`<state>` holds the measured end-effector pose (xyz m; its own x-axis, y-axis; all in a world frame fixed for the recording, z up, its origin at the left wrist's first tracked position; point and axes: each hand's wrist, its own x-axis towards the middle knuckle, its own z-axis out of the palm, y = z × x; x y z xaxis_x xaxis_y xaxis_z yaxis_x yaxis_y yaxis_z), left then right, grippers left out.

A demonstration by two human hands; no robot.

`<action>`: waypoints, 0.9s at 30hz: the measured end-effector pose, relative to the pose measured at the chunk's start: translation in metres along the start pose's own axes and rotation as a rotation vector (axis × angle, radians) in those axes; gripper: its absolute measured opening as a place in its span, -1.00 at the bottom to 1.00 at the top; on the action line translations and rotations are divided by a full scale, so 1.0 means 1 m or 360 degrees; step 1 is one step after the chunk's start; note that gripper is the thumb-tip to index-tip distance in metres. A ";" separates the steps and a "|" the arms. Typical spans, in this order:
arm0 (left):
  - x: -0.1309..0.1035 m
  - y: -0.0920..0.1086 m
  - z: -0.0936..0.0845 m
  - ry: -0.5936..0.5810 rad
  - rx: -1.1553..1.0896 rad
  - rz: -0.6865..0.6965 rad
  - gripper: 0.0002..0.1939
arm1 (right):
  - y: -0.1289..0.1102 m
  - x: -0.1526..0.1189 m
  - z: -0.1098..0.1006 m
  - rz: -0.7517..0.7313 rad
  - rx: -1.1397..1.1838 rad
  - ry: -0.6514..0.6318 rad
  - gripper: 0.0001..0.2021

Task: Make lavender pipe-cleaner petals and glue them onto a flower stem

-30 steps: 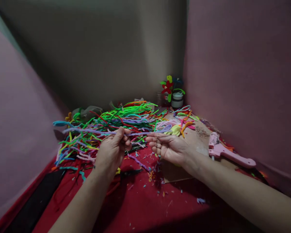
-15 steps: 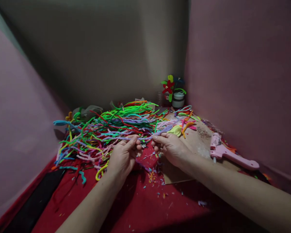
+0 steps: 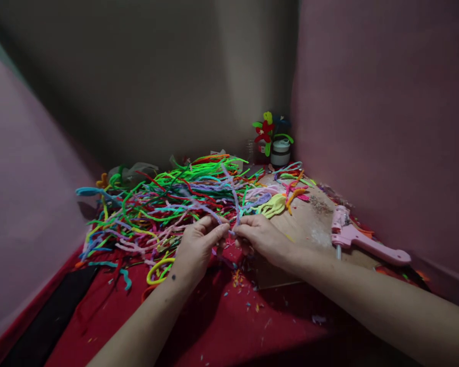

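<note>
Both my hands pinch one lilac pipe cleaner (image 3: 236, 199) near its middle, where it is bent into a V with its two ends pointing up and away. My left hand (image 3: 204, 239) is closed on the left side of the bend. Just beside it, my right hand (image 3: 262, 237) has its fingers closed on the other side. A large heap of colourful pipe cleaners (image 3: 168, 196) lies right behind the hands. Near my right hand rests a pale yellow looped pipe-cleaner piece (image 3: 273, 205).
A pink glue gun (image 3: 354, 238) lies on cardboard (image 3: 304, 224) at the right. Behind stand a red pipe-cleaner flower (image 3: 264, 131) and a grey, white-lidded jar (image 3: 280, 153). Small fibre scraps (image 3: 239, 278) dot the red cloth (image 3: 229, 326). Walls rise at the back and sides.
The pipe cleaner was stretched nearly straight across between my hands; now it is folded into a V. My hands have come closer together and slightly lower.
</note>
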<state>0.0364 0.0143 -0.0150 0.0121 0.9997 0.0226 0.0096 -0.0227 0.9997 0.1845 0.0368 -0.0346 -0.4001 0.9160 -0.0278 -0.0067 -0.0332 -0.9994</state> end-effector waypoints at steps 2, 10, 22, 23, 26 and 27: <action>0.000 0.001 0.000 -0.0111 -0.0038 -0.0077 -0.78 | 0.001 -0.001 -0.001 -0.0062 -0.0179 -0.0064 -0.85; 0.003 -0.004 -0.003 -0.0428 -0.0168 -0.0297 -0.71 | -0.007 -0.005 -0.005 0.0017 -0.0436 -0.0255 -0.83; 0.001 -0.004 0.006 -0.0088 -0.0385 -0.0252 -0.82 | -0.004 -0.008 -0.004 -0.0011 -0.0012 -0.0171 -0.89; 0.001 -0.005 0.006 -0.0062 -0.0381 -0.0233 -0.82 | -0.004 -0.008 -0.003 -0.0035 -0.0027 -0.0153 -0.89; -0.001 -0.008 0.007 -0.0089 -0.0301 -0.0210 -0.79 | -0.002 -0.008 0.000 -0.0031 -0.0073 -0.0184 -0.77; -0.002 -0.009 0.007 -0.0106 -0.0281 -0.0212 -0.78 | -0.001 -0.008 0.000 -0.0006 -0.0053 -0.0192 -0.72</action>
<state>0.0438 0.0126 -0.0238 0.0886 0.9906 -0.1043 -0.1596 0.1175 0.9802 0.1877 0.0294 -0.0335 -0.5076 0.8613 -0.0235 0.0213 -0.0147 -0.9997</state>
